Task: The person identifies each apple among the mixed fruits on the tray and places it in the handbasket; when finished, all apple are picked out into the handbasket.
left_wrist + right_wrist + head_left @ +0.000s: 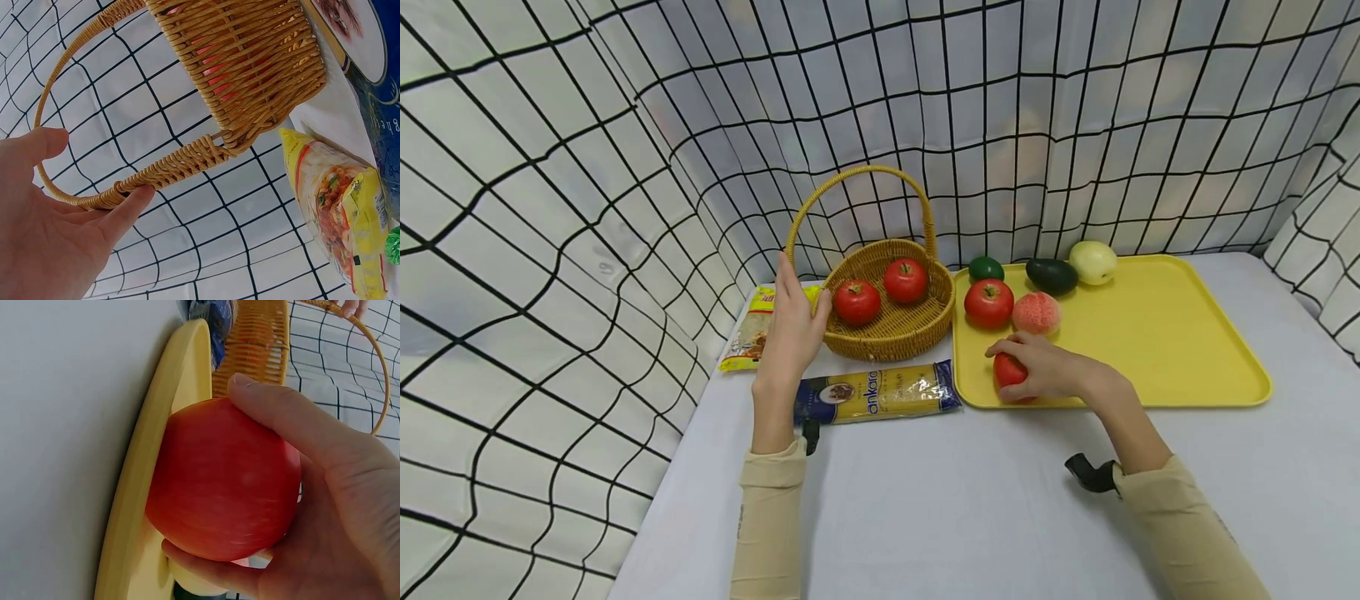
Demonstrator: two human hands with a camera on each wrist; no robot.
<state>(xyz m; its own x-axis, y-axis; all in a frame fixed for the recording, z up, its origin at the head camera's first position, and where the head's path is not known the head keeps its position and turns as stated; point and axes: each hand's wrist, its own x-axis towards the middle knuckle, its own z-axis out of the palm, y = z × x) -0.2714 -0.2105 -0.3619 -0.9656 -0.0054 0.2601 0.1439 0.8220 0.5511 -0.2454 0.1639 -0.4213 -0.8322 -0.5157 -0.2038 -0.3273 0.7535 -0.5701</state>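
My right hand [1052,367] grips a red apple [225,481], thumb on one side and fingers on the other, at the near left corner of the yellow tray [1165,333]. My left hand [793,321] is at the left side of the wicker basket [887,346], its fairly straight fingers touching the handle [181,164] from outside. Inside the basket lie two red tomatoes, one left [857,302] and one right [906,281]. Another tomato [988,303] and a pinkish peach [1037,314] sit on the tray just beyond the right hand.
Along the tray's back edge are a green fruit [986,268], a dark avocado [1052,276] and a pale yellow-green apple [1093,262]. A spaghetti pack [880,394] lies before the basket. A yellow food packet [337,212] lies left of it. Black-gridded white cloth [985,125] hangs behind.
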